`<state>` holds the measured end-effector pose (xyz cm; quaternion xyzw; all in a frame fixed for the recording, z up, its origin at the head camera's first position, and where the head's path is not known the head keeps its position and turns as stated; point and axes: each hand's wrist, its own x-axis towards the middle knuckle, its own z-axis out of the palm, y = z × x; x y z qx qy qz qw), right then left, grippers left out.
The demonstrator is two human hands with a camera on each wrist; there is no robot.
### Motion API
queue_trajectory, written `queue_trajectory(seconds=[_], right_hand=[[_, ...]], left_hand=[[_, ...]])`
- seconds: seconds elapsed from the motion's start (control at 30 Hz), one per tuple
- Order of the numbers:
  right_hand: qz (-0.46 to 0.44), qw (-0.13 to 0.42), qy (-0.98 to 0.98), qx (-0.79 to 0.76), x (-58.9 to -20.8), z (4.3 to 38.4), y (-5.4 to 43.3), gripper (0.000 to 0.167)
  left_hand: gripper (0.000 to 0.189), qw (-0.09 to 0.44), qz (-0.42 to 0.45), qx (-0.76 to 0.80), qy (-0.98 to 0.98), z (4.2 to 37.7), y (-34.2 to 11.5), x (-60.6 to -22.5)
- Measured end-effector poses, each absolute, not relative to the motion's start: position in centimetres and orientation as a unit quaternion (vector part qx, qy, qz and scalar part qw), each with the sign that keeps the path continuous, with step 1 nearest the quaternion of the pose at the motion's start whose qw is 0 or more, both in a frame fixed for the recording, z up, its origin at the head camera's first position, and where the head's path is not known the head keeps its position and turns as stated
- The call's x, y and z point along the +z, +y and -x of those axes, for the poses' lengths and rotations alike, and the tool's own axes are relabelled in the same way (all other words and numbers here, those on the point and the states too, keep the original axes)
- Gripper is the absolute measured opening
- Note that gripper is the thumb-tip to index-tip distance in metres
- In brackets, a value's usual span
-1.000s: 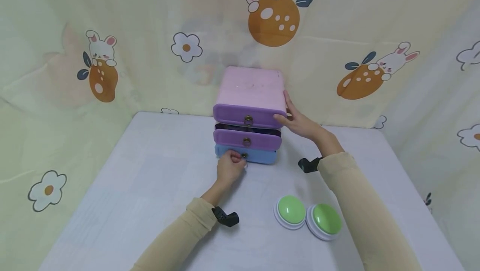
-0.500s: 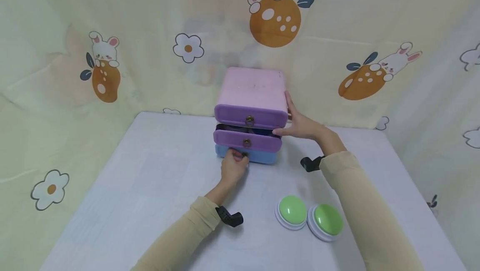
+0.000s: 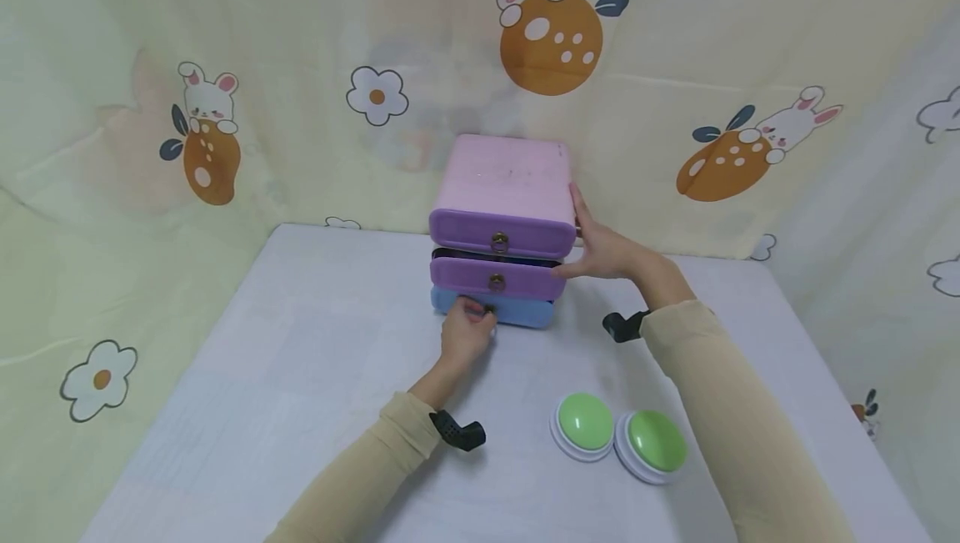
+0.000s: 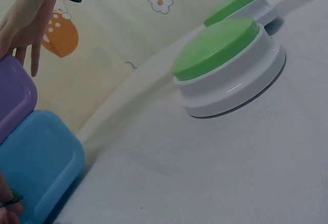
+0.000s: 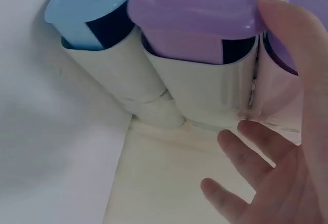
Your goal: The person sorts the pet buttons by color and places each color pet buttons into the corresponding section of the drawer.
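A small chest of three stacked drawers stands at the table's back in the head view, its top pink [image 3: 510,172]. The top purple drawer [image 3: 457,230] is closed. The middle purple drawer [image 3: 453,274] sticks out a little, dark inside. The bottom blue drawer [image 3: 525,314] also stands slightly out, as the right wrist view shows. My left hand [image 3: 465,333] pinches the blue drawer's small dark knob [image 4: 15,198]. With its thumb on the middle drawer's front right edge, my right hand [image 3: 607,253] spreads its other fingers along the chest's right side.
Two round green push buttons on white bases, a left one [image 3: 585,422] and a right one [image 3: 656,441], sit on the white table [image 3: 315,343] between the forearms. A patterned curtain [image 3: 300,151] hangs right behind the chest.
My right thumb has dropped from the top drawer's front to the middle drawer's. The middle drawer has slid in slightly, narrowing its gap. My left hand stays at the blue drawer's knob.
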<state>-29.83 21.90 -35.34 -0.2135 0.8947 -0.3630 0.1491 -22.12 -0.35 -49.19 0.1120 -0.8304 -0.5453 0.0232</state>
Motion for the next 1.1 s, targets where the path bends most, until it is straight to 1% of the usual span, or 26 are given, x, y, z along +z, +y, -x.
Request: queue_trajectory(seconds=[0.17, 0.4, 0.67, 1.1], right_hand=[[0.2, 0.132, 0.912, -0.334, -35.5, 29.7, 21.6, 0.132], [0.172, 0.115, 0.927, -0.312, -35.9, 29.8, 21.7, 0.127], [0.174, 0.119, 0.924, -0.319, -36.4, 30.1, 22.0, 0.126], [0.162, 0.12, 0.926, -0.32, -36.0, 30.0, 21.8, 0.126]], left_hand=[[0.019, 0.031, -0.11, -0.55, -0.827, 21.9, -0.8, -49.8], [0.021, 0.035, -0.1, -0.563, -0.82, 20.5, -1.1, -50.0], [0.021, 0.036, -0.085, -0.567, -0.818, 18.8, -1.6, -50.5], [0.022, 0.037, -0.074, -0.572, -0.816, 16.3, -2.3, -51.1]])
